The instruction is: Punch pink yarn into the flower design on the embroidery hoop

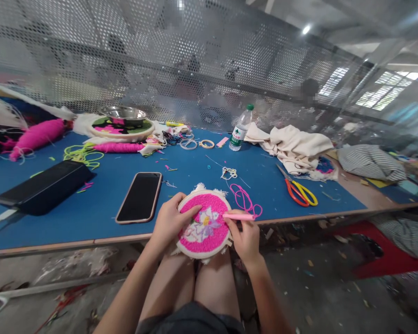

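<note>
My left hand (170, 220) grips the left side of a round embroidery hoop (202, 254), its thumb lying on the stitched face. The hoop leans between my lap and the table edge. Looped pink yarn fills its cloth around a white and lilac flower (206, 223) with a yellow centre. In my right hand (246, 239) is a pink punch needle (239, 216), held nearly level with its tip at the right side of the stitching. A strand of pink yarn (243, 197) curls on the blue table behind it.
Left of the hoop lie a phone (139, 197) and a black device (45, 185) with a cable. Scissors (299, 189) with red and yellow handles rest at right. Farther back stand a water bottle (238, 132), cream cloth (296, 144), another hoop (121, 135) and pink yarn bundles (38, 137).
</note>
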### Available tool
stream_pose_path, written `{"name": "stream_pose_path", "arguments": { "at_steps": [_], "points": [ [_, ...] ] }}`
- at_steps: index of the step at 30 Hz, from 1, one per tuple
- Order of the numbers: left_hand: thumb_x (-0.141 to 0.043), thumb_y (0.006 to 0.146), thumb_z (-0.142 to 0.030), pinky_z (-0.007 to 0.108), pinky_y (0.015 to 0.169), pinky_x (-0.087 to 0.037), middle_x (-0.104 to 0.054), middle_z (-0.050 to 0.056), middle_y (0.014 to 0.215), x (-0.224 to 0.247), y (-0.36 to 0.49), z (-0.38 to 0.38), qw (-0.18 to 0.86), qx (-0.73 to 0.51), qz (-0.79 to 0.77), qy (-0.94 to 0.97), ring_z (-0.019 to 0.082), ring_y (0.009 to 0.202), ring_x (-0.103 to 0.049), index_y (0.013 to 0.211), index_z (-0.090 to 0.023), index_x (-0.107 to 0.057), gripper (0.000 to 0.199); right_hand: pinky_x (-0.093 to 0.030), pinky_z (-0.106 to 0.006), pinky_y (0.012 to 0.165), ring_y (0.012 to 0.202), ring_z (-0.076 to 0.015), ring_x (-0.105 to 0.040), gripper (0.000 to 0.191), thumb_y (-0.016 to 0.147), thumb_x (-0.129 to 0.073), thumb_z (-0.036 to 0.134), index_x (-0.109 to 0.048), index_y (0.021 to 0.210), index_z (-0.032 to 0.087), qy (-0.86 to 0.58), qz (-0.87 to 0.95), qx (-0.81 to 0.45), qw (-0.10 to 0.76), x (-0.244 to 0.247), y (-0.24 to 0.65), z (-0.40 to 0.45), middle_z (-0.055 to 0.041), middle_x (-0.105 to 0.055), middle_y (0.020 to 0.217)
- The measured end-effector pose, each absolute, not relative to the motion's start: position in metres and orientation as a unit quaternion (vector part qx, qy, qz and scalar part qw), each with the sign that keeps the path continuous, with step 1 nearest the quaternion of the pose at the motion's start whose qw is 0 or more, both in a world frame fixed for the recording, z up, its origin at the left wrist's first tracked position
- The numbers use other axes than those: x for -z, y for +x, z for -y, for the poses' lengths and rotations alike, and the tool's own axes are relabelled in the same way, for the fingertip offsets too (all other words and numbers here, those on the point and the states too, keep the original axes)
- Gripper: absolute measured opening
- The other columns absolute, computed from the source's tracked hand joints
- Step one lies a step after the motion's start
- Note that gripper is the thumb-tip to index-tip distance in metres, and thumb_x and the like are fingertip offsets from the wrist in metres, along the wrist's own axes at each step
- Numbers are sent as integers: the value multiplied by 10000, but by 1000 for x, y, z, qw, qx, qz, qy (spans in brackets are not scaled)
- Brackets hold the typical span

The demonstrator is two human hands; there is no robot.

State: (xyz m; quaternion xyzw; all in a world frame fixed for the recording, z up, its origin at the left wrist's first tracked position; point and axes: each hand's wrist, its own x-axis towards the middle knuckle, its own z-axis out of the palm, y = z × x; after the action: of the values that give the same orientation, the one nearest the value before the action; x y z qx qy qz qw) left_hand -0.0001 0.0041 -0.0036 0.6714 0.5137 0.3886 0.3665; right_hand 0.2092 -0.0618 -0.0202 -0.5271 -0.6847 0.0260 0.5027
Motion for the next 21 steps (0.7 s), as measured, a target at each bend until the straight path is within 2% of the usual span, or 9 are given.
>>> {"name": "stream_pose_path", "arguments": {
  "at_steps": [2, 6, 12, 21],
  "points": [
    [-621, 768, -528, 243, 577, -393, -623, -16, 679, 4, 0, -5, 363, -384, -515, 675, 170, 648, -589, 766, -202, -537, 336, -525, -345, 782, 882, -211, -670, 118, 915, -544, 233, -642, 973, 204, -513, 724, 8, 461, 14, 214, 60, -76, -710, 942],
    [-622, 772, -515, 240, 567, -378, -614, -21, 663, 5, 0, -6, 366, -385, -513, 675, 159, 626, -577, 760, -200, -531, 328, -527, -309, 744, 852, -197, -673, 138, 947, -482, 239, -615, 952, 201, -512, 749, -23, 420, 2, 222, 58, -76, -696, 947],
    [-628, 774, -503, 240, 575, -379, -622, -22, 673, 2, 0, -5, 371, -380, -511, 676, 156, 632, -573, 764, -200, -538, 316, -531, -311, 779, 908, -191, -655, 154, 958, -455, 226, -604, 996, 212, -511, 732, -95, 441, 2, 225, 59, -75, -666, 980],
    [-624, 771, -495, 243, 574, -376, -619, -23, 663, 3, -1, -5, 359, -379, -518, 678, 157, 625, -573, 763, -202, -542, 305, -539, -319, 784, 910, -192, -661, 153, 953, -461, 217, -599, 1017, 221, -507, 726, -89, 457, 4, 223, 59, -68, -667, 973]
  ]
}}
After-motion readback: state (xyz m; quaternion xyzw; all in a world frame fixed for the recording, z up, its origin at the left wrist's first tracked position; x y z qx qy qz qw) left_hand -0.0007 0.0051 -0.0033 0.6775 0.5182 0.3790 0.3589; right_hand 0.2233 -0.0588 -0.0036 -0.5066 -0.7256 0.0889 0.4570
